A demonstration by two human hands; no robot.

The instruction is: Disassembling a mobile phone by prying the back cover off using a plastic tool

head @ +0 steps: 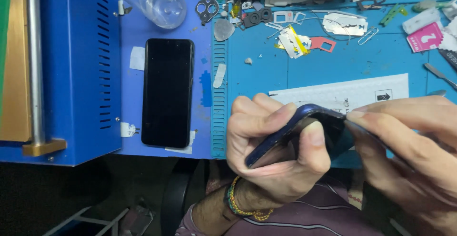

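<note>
1. Clamped in the left hand point(276, 150) is a dark blue phone point(304, 133), held on edge above the near side of the worktop point(333, 69); the fingers are curled over its upper side and the thumb point(312, 145) is pressed against its face, so that, as it seems, the body is kept from twisting.
2. Pinched together at the phone's upper right corner are the fingertips point(357, 116) of the right hand point(409, 145); whether a thin tool is held between them cannot be told. The corner seam is presented toward that hand, probably so it can be worked along.
3. A beaded bracelet point(238, 205) is worn on the left wrist, over a striped garment below.
4. Directly behind the hands a white padded envelope point(333, 93) is laid flat on the blue mat.
5. Farther back, small parts are scattered: a razor blade point(345, 25), a paper clip point(368, 36), a red card tray point(323, 43), a camera-lens frame point(207, 8), a grey pick point(223, 30).
6. To the left, a second black phone point(167, 93) is laid screen-up on a blue machine point(81, 69), apparently kept apart from the clutter.
7. A clear plastic bag point(157, 0) is lying beyond that phone.
</note>
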